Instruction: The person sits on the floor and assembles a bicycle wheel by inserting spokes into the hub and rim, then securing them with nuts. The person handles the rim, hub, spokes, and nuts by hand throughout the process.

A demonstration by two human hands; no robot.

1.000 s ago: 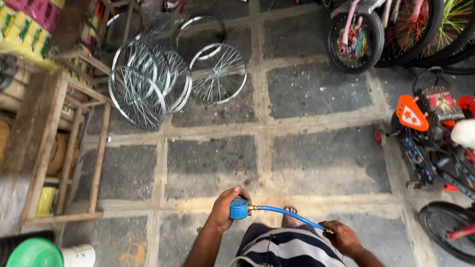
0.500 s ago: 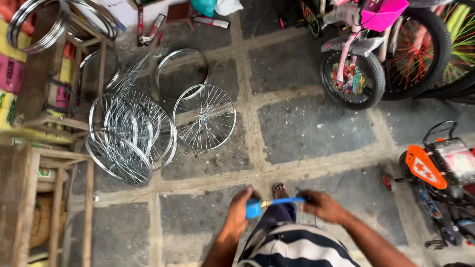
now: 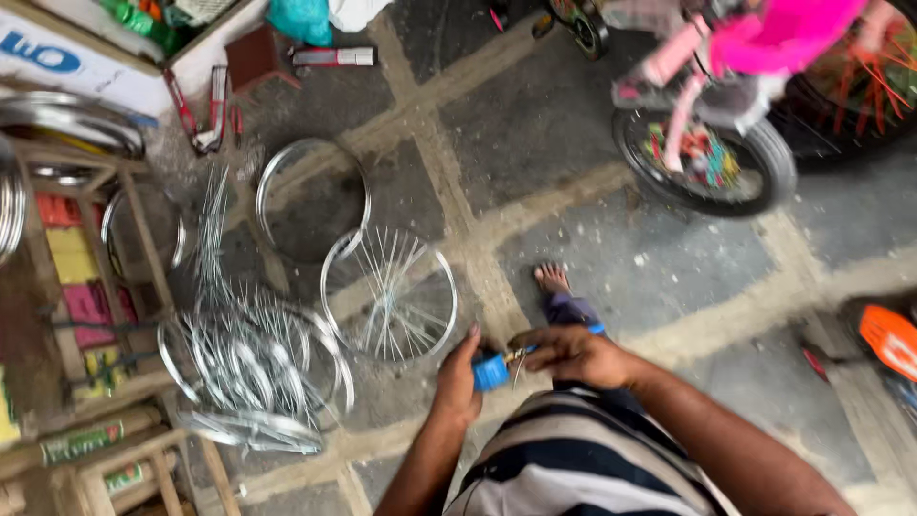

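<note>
My left hand (image 3: 457, 384) grips a small blue fitting (image 3: 490, 370) held in front of my striped shirt. My right hand (image 3: 570, 354) pinches the thin metal end that sticks out of the fitting, fingers closed on it. A short piece of blue hose (image 3: 595, 329) shows behind my right hand. My bare foot (image 3: 552, 280) rests on the stone floor just beyond the hands.
Several spoked wheel rims (image 3: 390, 296) and a bare rim (image 3: 311, 199) lie on the floor at left, beside a wooden rack (image 3: 134, 225). A pink child's bicycle (image 3: 707, 143) stands at top right. An orange part (image 3: 890, 339) sits at the right edge.
The view has swung down and forward. The blue hose that stretched between my hands is now mostly hidden, and my right hand has come close up against the fitting.
</note>
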